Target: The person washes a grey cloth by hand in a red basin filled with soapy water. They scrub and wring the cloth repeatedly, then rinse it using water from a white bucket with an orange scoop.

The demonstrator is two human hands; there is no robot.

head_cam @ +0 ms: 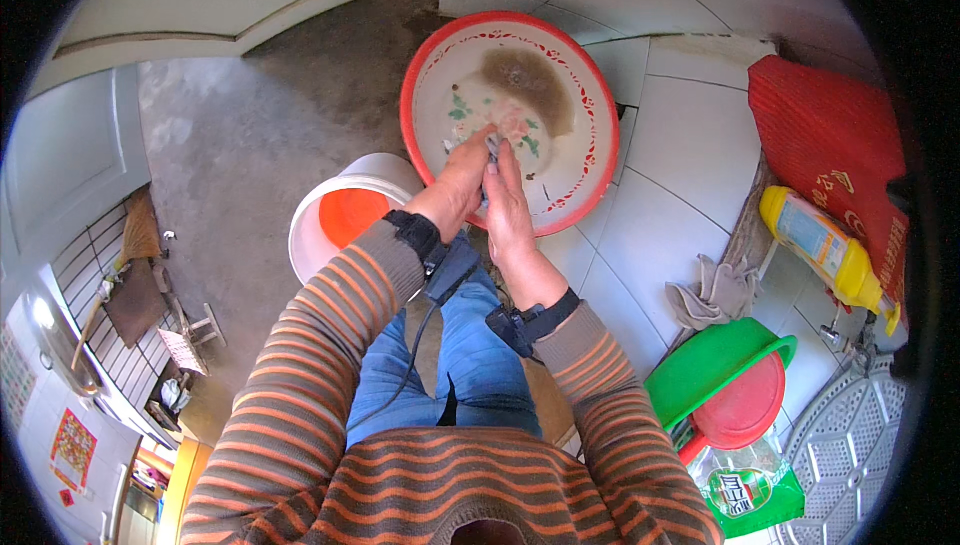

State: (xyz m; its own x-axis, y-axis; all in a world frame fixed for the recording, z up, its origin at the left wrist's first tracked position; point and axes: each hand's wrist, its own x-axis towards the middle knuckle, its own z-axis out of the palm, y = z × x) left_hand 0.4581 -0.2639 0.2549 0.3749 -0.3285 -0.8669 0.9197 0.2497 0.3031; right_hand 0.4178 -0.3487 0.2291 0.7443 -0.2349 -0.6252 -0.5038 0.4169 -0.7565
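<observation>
Both of my hands are pressed together over the near side of a large white enamel basin [465, 64] with a red rim and a floral print. A grey cloth [493, 146] is squeezed between my left hand [463, 173] and my right hand [508, 203]; only a small part of it shows between the fingers. Some murky brownish water [525, 79] lies toward the basin's far side, with a few dark specks on the enamel. Close by my left forearm stands a white bucket [304, 233] with something orange inside.
White tiles [652, 230] lie to the right, with a grey cloth glove [712, 293], a yellow bottle [821, 245] and a red bag [825, 124]. Lower right are a green basin [705, 372], a red plastic dipper [742, 402] and a perforated metal tray [847, 432]. A broom [140, 226] stands left.
</observation>
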